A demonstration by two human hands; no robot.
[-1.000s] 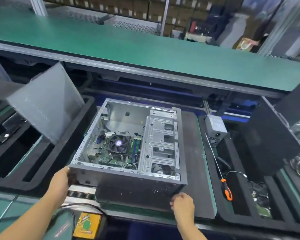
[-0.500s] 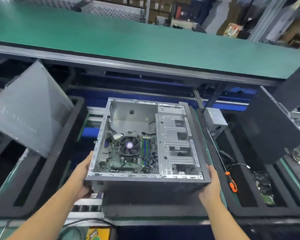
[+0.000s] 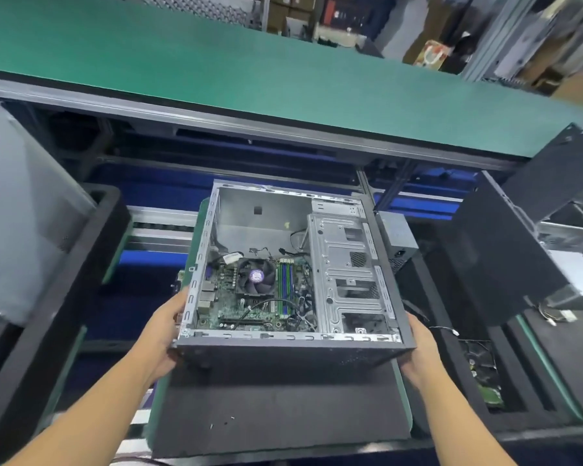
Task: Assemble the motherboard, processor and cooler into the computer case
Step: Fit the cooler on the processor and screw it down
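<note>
Computer case (image 3: pixel 283 361) is held open side up over the black foam pad (image 3: pixel 276 408). The left hand (image 3: pixel 164 334) and right hand (image 3: pixel 418 351) grip its near corners, fingertips hidden beneath. Motherboard (image 3: pixel 229 299) and cooler (image 3: pixel 255 276) sit inside, the processor presumably under the cooler, so assembly looks nearly done. A power supply (image 3: pixel 398 237) lies just right. The leaning grey panel (image 3: pixel 24 213) and black panel (image 3: pixel 505 243) crowd either side, with the green conveyor (image 3: pixel 216 72) beyond.

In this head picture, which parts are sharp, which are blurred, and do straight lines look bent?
Head view: the computer case and its cooler fan are fairly sharp; head view: the grey panel at left is smeared; head view: the edge of the green surface bows slightly, wide-angle distortion; light is even, no strong glare.
</note>
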